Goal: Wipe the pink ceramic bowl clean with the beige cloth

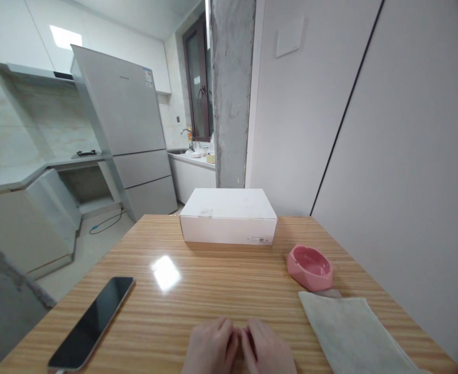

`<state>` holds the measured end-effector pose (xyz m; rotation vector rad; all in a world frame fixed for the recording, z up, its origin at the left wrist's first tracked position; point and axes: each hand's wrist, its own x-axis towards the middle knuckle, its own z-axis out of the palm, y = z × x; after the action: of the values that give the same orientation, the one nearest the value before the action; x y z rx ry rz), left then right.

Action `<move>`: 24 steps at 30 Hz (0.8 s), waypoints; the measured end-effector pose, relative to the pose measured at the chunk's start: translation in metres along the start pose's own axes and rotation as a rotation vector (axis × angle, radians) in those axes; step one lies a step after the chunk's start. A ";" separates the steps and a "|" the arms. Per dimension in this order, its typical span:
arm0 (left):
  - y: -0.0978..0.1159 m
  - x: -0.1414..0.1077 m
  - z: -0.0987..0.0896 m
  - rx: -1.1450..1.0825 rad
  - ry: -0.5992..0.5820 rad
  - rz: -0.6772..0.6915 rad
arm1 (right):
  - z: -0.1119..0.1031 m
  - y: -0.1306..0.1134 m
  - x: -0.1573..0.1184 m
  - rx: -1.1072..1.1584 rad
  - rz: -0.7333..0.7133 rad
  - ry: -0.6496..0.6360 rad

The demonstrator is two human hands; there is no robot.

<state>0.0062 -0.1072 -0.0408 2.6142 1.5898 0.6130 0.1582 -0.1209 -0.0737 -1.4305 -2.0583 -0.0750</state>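
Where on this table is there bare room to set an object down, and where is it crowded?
The widest bare patch lies mid-table, bordered by the white box, the phone and the left hand and right hand. A smaller strip runs left of the box. The right side is crowded: pink bowl close by the cloth.

Walls: pale panels [408, 156] at right – bare concrete pillar [232, 93].
Furniture: grey fridge [128, 130], kitchen counter [38, 171].
Light: ceiling lamp [65, 37].

Both hands, left hand [212, 347] and right hand [268, 349], rested together on the wooden table [213, 291], fingertips touching, well in front of the white box [228, 216]; phone [92, 321] to its front-left, pink bowl [310, 267] and cloth [353, 332] front-right.
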 end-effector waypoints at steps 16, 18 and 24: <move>0.007 -0.004 -0.011 -0.069 -0.098 -0.111 | -0.020 -0.016 0.003 -0.052 0.000 -0.015; 0.007 -0.004 -0.010 -0.062 -0.091 -0.113 | -0.022 -0.016 0.003 -0.028 0.012 -0.030; 0.005 -0.005 -0.009 -0.054 -0.087 -0.110 | -0.023 -0.014 0.004 0.007 0.044 -0.089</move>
<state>0.0056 -0.1155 -0.0324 2.4595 1.6540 0.5202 0.1558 -0.1326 -0.0490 -1.4981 -2.0954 0.0148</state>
